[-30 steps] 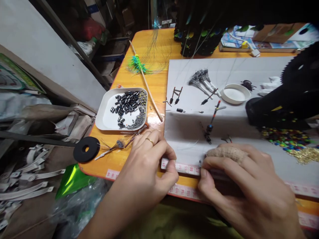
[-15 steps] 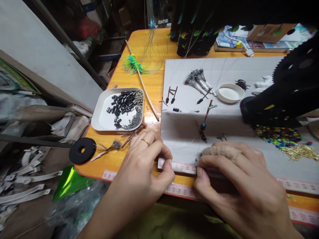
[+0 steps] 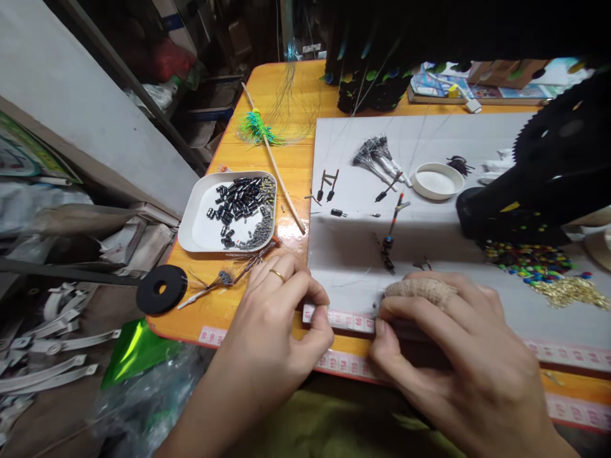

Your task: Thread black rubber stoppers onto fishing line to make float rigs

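My left hand point(image 3: 286, 318), with a ring on one finger, is pinched at the front left corner of the white board point(image 3: 338, 280), by the pink measuring tape point(image 3: 351, 319). My right hand point(image 3: 458, 343) pinches at the same tape, further right. One of its fingers is wrapped in tan cloth point(image 3: 420, 294). Whatever lies between the fingertips of either hand is too small to make out. Behind the hands, a small dark piece with an orange tip point(image 3: 389, 245) rests on the board.
A white tray point(image 3: 193, 219) of black and grey pieces stands at the left, near a black disc point(image 3: 161, 289) and a thin stick point(image 3: 281, 175). Right: a round white dish point(image 3: 438, 180), a black toothed frame point(image 3: 506, 184), coloured beads point(image 3: 529, 257) and gold pieces point(image 3: 570, 292).
Both hands keep their pinched poses over the tape, the right one very slightly further left. The view has shifted a little.
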Demonstrator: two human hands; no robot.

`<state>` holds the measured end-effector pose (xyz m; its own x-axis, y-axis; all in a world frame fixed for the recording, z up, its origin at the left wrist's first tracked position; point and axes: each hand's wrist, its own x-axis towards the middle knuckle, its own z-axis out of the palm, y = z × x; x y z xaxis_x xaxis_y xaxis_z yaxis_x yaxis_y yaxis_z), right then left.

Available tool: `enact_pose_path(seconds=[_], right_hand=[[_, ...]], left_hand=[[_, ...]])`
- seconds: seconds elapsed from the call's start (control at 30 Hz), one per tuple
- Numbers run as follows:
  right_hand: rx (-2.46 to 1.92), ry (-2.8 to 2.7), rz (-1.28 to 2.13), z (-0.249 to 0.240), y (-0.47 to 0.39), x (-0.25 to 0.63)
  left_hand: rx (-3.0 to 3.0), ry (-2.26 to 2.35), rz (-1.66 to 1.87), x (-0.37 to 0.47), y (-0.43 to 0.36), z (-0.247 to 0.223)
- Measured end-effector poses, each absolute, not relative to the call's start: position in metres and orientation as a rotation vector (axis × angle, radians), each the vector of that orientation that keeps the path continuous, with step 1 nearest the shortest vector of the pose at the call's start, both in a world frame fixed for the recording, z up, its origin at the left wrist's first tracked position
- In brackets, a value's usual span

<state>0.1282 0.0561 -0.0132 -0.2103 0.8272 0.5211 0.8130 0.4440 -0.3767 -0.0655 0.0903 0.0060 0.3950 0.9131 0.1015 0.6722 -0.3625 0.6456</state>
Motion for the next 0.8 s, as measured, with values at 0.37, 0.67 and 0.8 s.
enact_pose_path(seconds=[0.37,0.67,0.8], right_hand=[[-1.265,-1.841,0.219,-0.001,0.039,0.133],[-1.173,-1.559,0.681,0.003,0.023,0.143],[-1.002,-1.278,1.143,0.001,0.019,0.142]], left_hand=[[2.439,1.35,1.025,-0.063,0.05,0.009],[2.155,1.263,1.279,-0.038,0.022,-0.01],[2.12,1.272,1.214,-0.035,0.019,-0.013]])
